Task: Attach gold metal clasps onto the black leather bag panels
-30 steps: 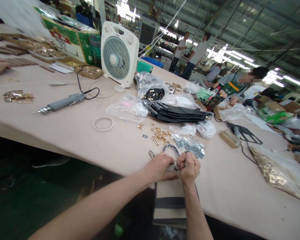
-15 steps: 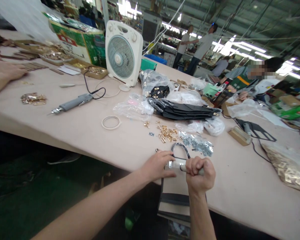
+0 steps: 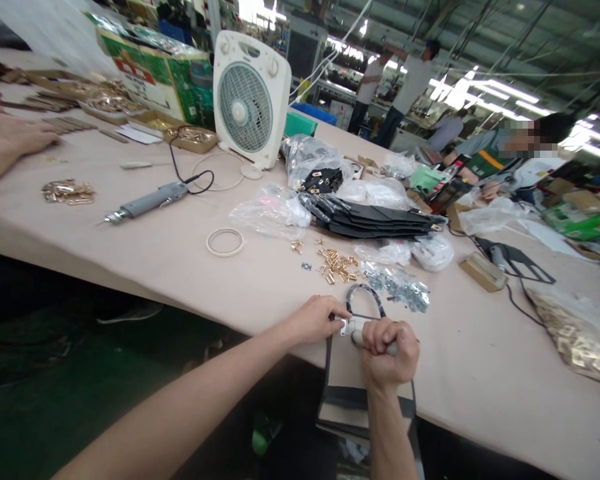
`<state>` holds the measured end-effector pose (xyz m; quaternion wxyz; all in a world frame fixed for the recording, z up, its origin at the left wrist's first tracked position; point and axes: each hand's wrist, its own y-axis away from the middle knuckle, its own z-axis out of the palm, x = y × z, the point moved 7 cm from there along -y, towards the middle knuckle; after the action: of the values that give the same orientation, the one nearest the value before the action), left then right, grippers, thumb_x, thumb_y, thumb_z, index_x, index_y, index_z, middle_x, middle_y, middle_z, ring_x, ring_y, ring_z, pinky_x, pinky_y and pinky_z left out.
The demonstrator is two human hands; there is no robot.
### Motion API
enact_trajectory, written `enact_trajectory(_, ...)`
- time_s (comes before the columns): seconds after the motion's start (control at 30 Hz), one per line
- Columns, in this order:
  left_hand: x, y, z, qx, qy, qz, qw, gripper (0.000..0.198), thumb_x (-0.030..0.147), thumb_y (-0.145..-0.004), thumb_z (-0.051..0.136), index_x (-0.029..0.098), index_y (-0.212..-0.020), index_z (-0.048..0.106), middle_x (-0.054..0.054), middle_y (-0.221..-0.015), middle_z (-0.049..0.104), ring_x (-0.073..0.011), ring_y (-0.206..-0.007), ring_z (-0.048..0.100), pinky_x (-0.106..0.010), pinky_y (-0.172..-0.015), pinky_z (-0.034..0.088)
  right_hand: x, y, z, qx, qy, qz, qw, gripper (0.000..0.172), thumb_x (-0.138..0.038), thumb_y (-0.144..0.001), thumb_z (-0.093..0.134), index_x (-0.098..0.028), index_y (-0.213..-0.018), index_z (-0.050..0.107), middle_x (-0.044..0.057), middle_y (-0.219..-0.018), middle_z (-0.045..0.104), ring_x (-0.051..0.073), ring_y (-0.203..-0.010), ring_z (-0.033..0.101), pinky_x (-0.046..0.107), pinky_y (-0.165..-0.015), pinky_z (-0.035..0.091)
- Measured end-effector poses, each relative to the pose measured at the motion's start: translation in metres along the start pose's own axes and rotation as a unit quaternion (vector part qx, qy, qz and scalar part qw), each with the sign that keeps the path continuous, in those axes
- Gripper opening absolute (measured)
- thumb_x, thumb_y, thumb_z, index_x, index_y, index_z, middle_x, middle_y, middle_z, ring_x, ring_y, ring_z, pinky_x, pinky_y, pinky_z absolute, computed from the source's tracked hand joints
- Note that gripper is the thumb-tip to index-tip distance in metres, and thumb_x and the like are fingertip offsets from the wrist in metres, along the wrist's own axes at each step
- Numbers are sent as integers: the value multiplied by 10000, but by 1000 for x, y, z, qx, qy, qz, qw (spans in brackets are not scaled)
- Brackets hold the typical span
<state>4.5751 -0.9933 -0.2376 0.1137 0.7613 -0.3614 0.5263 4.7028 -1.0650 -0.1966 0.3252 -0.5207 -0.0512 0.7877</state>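
Note:
A bag with a tan panel and black trim (image 3: 347,368) hangs over the table's front edge, its looped black handle (image 3: 365,289) on the tabletop. My left hand (image 3: 316,319) lies at the bag's top edge, index finger and thumb close together beside a small shiny metal plate (image 3: 344,327) on a whitish strip. My right hand (image 3: 391,348) is closed in a fist around the pale handle of a hand tool (image 3: 359,338). The tool points left toward the plate, and its tip is hard to make out. Gold fasteners (image 3: 337,265) and thin silver plates (image 3: 401,289) are scattered behind the bag.
Tape roll (image 3: 225,243), grey electric screwdriver (image 3: 147,203), gold pieces (image 3: 69,192) and a white fan (image 3: 250,100) stand to the left. Stacked black pieces (image 3: 375,219) lie behind. A small carton (image 3: 483,272) and bag of metal parts (image 3: 573,333) are at right. Another person's hand (image 3: 20,137) rests far left.
My right fist has moved slightly left and down with the tool, closer to the metal plate. My left hand's fingers, spread earlier, have drawn together at the plate.

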Motion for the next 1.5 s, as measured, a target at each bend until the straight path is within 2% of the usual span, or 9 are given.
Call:
enact_trajectory(0.13, -2, -1, 0, 0, 2, -18, 1000, 350, 85, -824, 649, 194, -1111, 817, -62, -1115, 801, -211, -1070, 720, -269, -970, 523, -1, 12, 8, -8, 6, -26, 1000, 310, -277, -962, 514, -202, -662, 528, -72, -492, 395, 92, -391, 336, 240, -444, 326)
enact_trajectory(0.3, -1, -2, -1, 2, 2, -36, 999, 346, 91, -810, 654, 199, -1091, 825, -59, -1117, 804, -210, -1062, 724, -268, -967, 524, 7, 22, 8, 10, 3, -43, 999, 298, -249, -962, 502, -196, -671, 538, -67, -500, 394, 99, -403, 346, 245, -453, 319)
enact_trajectory(0.47, -2, -2, -1, -10, -12, -56, 998, 361, 113, -819, 660, 184, -1138, 813, -75, -1128, 804, -220, -1072, 729, -273, -980, 522, 7, 22, 8, 27, 6, -76, 997, 281, -215, -950, 456, -200, -678, 528, -71, -493, 377, 96, -397, 313, 240, -449, 309)
enact_trajectory(0.77, -6, -4, 2, -21, -31, -78, 996, 381, 146, -843, 619, 217, -1168, 806, -69, -1152, 800, -221, -1072, 729, -276, -972, 521, 6, 22, 14, 39, 89, -131, 987, 260, -205, -929, 497, -200, -670, 525, -73, -496, 370, 104, -411, 337, 250, -443, 325)
enact_trajectory(0.87, -4, -4, 3, -28, -24, -51, 998, 414, 123, -814, 601, 251, -1145, 814, -44, -1096, 810, -199, -994, 728, -247, -883, 518, 14, 12, 13, 41, 108, -99, 988, 286, -238, -961, 494, -202, -678, 517, -79, -505, 380, 97, -404, 347, 242, -434, 329)
enact_trajectory(1.0, 3, 0, 6, -49, -26, -18, 998, 343, 189, -738, 737, 248, -1066, 819, -6, -954, 799, -171, -819, 695, -225, -758, 482, 22, -1, 13, 43, 116, -46, 991, 318, -282, -988, 504, -198, -681, 516, -85, -496, 394, 86, -381, 351, 213, -400, 303)
enact_trajectory(1.13, 1, 3, 6, -27, -21, -12, 999, 335, 296, -752, 821, 235, -1080, 807, -11, -1030, 780, -189, -914, 686, -237, -821, 478, 24, -11, 7, 50, 85, 14, 995, 340, -327, -986, 514, -199, -671, 510, -83, -491, 398, 78, -378, 350, 202, -397, 311)
enact_trajectory(1.3, -6, 2, 7, -13, -23, -20, 999, 521, 340, -704, 890, 197, -1192, 775, -47, -1059, 761, -204, -912, 678, -252, -788, 492, 19, -25, -1, 81, 38, 13, 996, 320, -319, -954, 523, -203, -658, 493, -86, -474, 383, 70, -362, 305, 195, -384, 297)
enact_trajectory(1.5, -2, 1, 6, -29, -47, -25, 998, 374, 322, -715, 877, 178, -1047, 783, -23, -949, 739, -185, -833, 654, -246, -712, 462, 39, -38, 7, 64, 43, 93, 993, 329, -335, -950, 560, -197, -658, 499, -87, -469, 388, 66, -358, 315, 180, -362, 273)
